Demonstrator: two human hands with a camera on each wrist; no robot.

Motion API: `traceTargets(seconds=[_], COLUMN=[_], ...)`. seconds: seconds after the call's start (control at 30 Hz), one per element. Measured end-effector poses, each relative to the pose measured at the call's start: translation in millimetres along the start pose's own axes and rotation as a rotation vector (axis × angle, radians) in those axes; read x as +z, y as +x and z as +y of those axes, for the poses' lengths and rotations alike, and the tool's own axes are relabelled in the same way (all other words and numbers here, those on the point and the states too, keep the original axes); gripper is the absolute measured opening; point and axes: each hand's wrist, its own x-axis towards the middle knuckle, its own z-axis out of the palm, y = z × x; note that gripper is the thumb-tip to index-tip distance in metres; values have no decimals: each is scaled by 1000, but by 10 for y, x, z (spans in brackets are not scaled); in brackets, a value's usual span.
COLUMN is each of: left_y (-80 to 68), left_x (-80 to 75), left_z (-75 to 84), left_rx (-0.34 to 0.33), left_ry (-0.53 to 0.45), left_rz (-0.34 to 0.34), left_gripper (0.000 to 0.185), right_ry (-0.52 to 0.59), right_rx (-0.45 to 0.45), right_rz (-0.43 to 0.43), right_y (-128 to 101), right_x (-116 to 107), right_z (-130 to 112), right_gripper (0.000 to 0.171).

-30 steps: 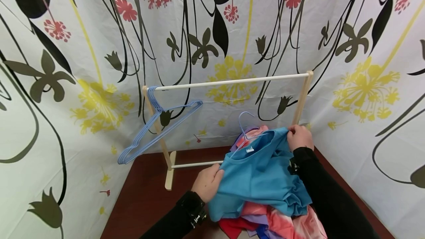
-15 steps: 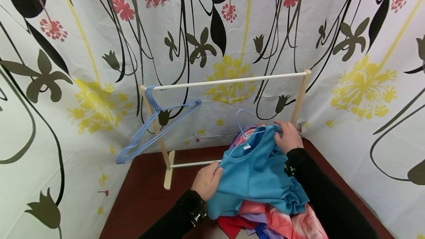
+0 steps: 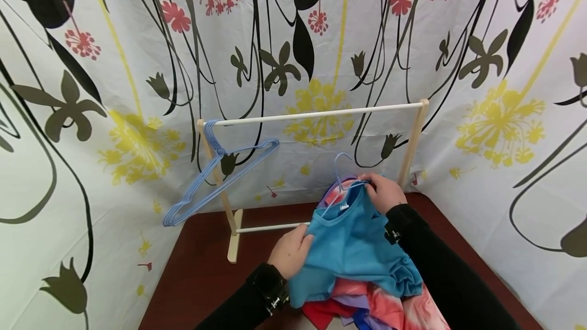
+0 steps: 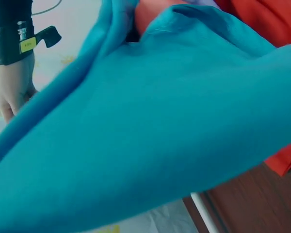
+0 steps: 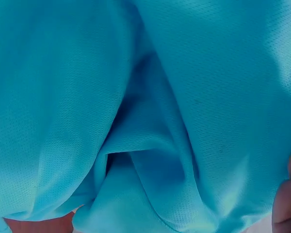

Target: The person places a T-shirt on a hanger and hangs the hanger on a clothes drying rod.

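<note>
Left hand (image 3: 291, 251): reaching forward, thumb uppermost, gripping the shirt (image 3: 353, 253) beside its collar. Right hand (image 3: 384, 193): angled inward, pinching the collar's far side at the hanger (image 3: 337, 169). Shirt: blue, over a clothes pile (image 3: 321, 313) on the desk (image 3: 197, 258), before the rack (image 3: 316, 114). Left wrist view only: yellow label (image 4: 27, 45) on a black wristband. Right wrist view only: fine mesh weave; fingertips (image 5: 285, 206) cut off at the edge. Concealed: hanger's lower part, inside the shirt; left fingers, under cloth.
</note>
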Motion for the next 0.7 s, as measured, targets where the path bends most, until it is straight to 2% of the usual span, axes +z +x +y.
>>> traceTargets(seconds=[0.23, 0.4, 0.57, 0.7], left_y=[-61, -127, -155, -154], left_x=[-79, -145, -157, -144], left_z=[122, 195, 244, 306], left_rx=[-16, 6, 42, 63], left_ry=[21, 44, 7, -44], left_rz=[-110, -199, -234, -259], left_gripper=[21, 15, 11, 11], right_ry=[-46, -36, -6, 35], right_rx=[16, 57, 108, 148], right_rz=[20, 60, 72, 19], right_y=[-16, -19, -21, -25], right_x=[-31, -61, -97, -119], right_z=[24, 42, 46, 1], right_gripper=[28, 28, 26, 33])
